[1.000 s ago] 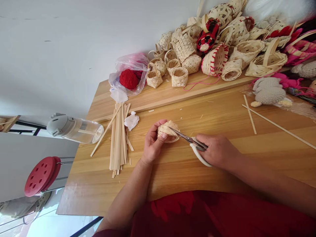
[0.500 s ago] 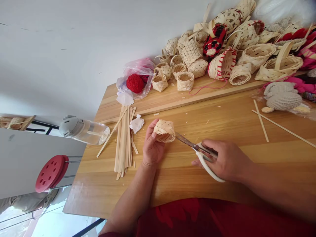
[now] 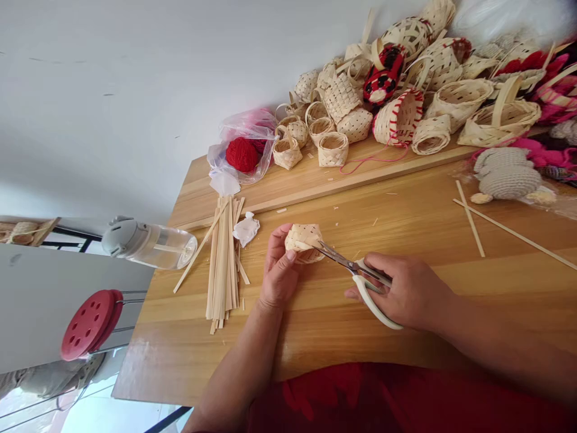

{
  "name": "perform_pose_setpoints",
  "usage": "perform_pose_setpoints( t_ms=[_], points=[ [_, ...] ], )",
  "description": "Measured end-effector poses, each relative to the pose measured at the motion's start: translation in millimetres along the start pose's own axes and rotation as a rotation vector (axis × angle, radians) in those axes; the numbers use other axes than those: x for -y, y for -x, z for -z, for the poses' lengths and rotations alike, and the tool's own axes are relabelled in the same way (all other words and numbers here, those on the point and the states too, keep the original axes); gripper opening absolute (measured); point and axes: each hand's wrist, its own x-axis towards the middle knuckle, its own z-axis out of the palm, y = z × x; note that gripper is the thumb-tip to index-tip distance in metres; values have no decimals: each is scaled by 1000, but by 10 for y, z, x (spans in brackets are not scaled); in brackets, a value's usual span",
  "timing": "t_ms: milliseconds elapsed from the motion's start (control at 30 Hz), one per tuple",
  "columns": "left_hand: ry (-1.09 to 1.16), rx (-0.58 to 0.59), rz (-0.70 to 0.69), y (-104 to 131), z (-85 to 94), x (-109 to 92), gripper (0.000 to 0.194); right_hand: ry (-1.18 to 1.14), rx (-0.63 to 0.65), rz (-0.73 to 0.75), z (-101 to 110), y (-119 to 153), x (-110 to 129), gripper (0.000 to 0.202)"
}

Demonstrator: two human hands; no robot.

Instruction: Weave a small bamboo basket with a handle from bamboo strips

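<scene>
A small woven basket [image 3: 303,238] of pale wood strips is held up above the table by my left hand [image 3: 278,272], thumb on its near side and fingers behind. My right hand [image 3: 403,290] grips white-handled scissors [image 3: 375,305], fingers in the loops. The scissor tips touch or overlap the basket's right side, with the blades slightly apart. Whether a strip lies between them I cannot tell. Left of my left hand are a crumpled white scrap [image 3: 246,229] and a bundle of flat wood strips [image 3: 222,264].
Woven baskets [image 3: 332,148] crowd the raised back ledge beside red yarn [image 3: 242,154] in a plastic bag. A clear bottle [image 3: 157,243] lies at the left. Two loose strips [image 3: 471,219] cross at the right, near a grey crocheted piece [image 3: 507,174]. Red stools [image 3: 88,325] stand beyond the table [image 3: 166,361].
The basket has tilted in my left hand, so its opening shows less. The scissor tips have moved from beside its right edge onto its side. The whole view has shifted slightly.
</scene>
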Motion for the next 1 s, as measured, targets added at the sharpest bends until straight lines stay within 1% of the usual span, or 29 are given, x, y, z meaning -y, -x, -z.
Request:
perform_pose_setpoints(
  t_ms=[300,400,567,700,767,933,1000],
  points=[
    [-25,69,60,-21,31,-43,61,-9,-7,-20,-6,-17,-45,52],
    [-45,82,61,-25,46,-53,61,-12,-16,3,-10,-25,-54,53],
    [-41,111,65,-27,87,-64,62,14,-78,73,-5,-24,-40,54],
    [-64,127,67,-26,122,-72,61,-33,-6,40,-7,-5,-29,54],
    [-67,132,68,-27,130,-76,61,-30,3,32,-17,-1,-35,55],
    [-62,127,96,-38,130,-78,59,61,-95,85,-66,-24,-86,56],
    [-68,108,122,-44,127,-82,58,88,-107,100,-76,-34,-106,53]
  ],
)
